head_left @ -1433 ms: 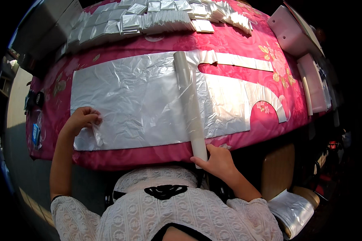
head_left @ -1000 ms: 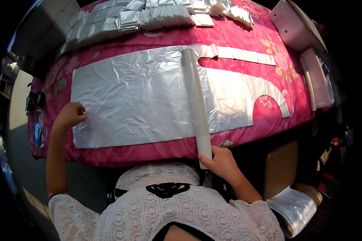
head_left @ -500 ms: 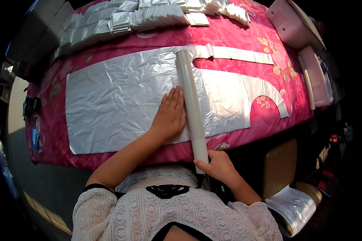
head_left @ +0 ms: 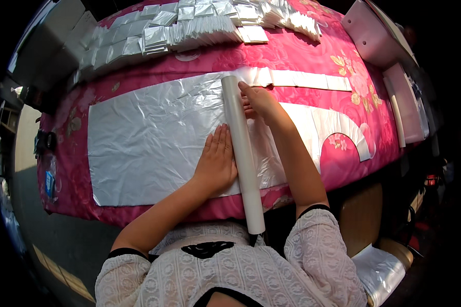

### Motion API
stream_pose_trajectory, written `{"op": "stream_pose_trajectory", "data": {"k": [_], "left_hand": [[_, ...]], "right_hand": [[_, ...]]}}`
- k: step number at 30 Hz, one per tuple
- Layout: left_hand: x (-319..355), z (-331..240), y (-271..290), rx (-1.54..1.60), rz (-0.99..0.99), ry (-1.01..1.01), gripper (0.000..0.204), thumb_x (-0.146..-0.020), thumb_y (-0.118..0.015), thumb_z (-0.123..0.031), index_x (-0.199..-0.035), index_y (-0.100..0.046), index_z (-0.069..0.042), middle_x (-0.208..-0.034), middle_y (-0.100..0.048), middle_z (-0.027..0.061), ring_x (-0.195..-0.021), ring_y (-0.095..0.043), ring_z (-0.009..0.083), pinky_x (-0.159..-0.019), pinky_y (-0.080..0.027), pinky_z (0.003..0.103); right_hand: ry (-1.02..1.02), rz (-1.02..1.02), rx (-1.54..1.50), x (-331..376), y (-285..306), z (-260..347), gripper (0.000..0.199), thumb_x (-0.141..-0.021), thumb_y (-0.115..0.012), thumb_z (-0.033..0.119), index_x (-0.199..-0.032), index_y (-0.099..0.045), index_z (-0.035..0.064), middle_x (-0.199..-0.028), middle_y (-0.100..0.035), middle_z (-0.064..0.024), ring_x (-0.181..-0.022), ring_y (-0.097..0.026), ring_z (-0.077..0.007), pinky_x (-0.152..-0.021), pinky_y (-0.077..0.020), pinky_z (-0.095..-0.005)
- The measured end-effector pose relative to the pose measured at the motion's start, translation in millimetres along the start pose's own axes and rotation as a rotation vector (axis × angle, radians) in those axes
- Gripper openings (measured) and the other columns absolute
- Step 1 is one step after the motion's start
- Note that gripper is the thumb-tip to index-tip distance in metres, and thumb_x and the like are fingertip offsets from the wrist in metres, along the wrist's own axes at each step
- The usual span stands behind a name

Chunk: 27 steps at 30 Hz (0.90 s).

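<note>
A thin, crinkled white plastic sheet (head_left: 148, 148) lies spread over the table, with curved cut-outs and a narrow strip (head_left: 312, 80) at its right. Across it, pointing away from me, rests a long pale roll (head_left: 245, 158); its near end sticks out past the table edge. My left hand (head_left: 216, 161) lies flat on the sheet, fingers together and stretched out, against the roll's left side. Close to the roll's far end is my right hand (head_left: 258, 102), thumb apart from its fingers and nothing seen in its grasp. Its fingers are partly hidden.
Several stacks of folded white plastic packets (head_left: 205, 30) line the back of the pink flowered tablecloth (head_left: 200, 64). Pale boxes (head_left: 376, 33) stand at the far right. A wooden chair (head_left: 362, 217) holding white plastic (head_left: 378, 271) is at the lower right.
My right hand has let go of the roll's near end and moved up to beside its far end. The left hand stays flat beside the roll. The view has shifted slightly.
</note>
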<state>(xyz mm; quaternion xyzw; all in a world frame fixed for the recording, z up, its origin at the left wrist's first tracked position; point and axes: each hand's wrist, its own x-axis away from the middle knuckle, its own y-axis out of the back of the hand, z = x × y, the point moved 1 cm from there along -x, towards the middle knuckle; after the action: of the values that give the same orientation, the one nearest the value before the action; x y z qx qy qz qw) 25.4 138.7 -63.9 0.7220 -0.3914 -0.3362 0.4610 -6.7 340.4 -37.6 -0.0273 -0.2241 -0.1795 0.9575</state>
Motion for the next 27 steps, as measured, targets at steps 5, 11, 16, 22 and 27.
{"op": "stream_pose_trajectory", "data": {"k": [5,11,16,22,27], "left_hand": [[0.2,-2.9,3.2,-0.028,0.022,0.01,0.066,-0.082,-0.038,-0.021,-0.135,-0.017,0.013,-0.143,-0.014,0.028,-0.136,-0.01,0.0379,-0.11,-0.007,0.045],[2.3,-0.2,-0.9,-0.024,-0.004,0.016,0.066,-0.082,-0.038,-0.021,-0.135,-0.017,0.013,-0.143,-0.016,0.0274,-0.135,-0.012,0.0373,-0.111,-0.008,0.044],[-0.4,-2.2,0.0,-0.036,-0.013,-0.007,0.066,-0.082,-0.038,-0.021,-0.134,-0.017,0.013,-0.143,-0.016,0.0277,-0.136,-0.012,0.0363,-0.111,-0.008,0.044],[1.1,-3.5,15.1,0.224,-0.012,0.045,0.067,-0.084,-0.039,-0.024,-0.138,-0.013,0.008,-0.146,-0.009,0.0242,-0.137,-0.005,0.0344,-0.111,-0.008,0.044],[7.3,37.9,68.6,1.982,-0.035,0.299,0.079,-0.087,-0.038,-0.055,-0.139,-0.018,0.0,-0.141,-0.029,0.0164,-0.128,-0.032,0.0274,-0.105,-0.025,0.041]], "right_hand": [[0.104,-0.035,-0.959,-39.1,26.2,-10.4,0.037,-0.088,-0.054,0.028,-0.104,-0.045,-0.0045,-0.105,-0.054,-0.0181,-0.102,-0.053,-0.0294,-0.088,-0.0446,-0.0408],[0.367,-0.303,-1.229,-57.3,179.1,8.4,0.038,-0.095,-0.031,0.027,-0.112,-0.044,-0.0041,-0.118,-0.051,-0.0231,-0.108,-0.05,-0.0349,-0.093,-0.039,-0.0499],[0.618,-0.597,-1.143,1.6,273.3,57.6,0.05,-0.094,-0.031,0.029,-0.119,-0.044,-0.0113,-0.122,-0.05,-0.0233,-0.119,-0.044,-0.0328,-0.101,-0.0339,-0.0458],[0.838,0.019,-0.69,67.2,107.0,119.7,0.048,-0.095,-0.037,0.033,-0.126,-0.038,-0.0033,-0.128,-0.046,-0.0199,-0.12,-0.044,-0.0301,-0.103,-0.033,-0.0411],[0.852,0.392,0.171,94.7,-76.6,61.0,0.061,-0.092,-0.046,0.038,-0.136,-0.029,0.0004,-0.133,-0.042,-0.0176,-0.127,-0.037,-0.0249,-0.103,-0.0288,-0.0367]]}}
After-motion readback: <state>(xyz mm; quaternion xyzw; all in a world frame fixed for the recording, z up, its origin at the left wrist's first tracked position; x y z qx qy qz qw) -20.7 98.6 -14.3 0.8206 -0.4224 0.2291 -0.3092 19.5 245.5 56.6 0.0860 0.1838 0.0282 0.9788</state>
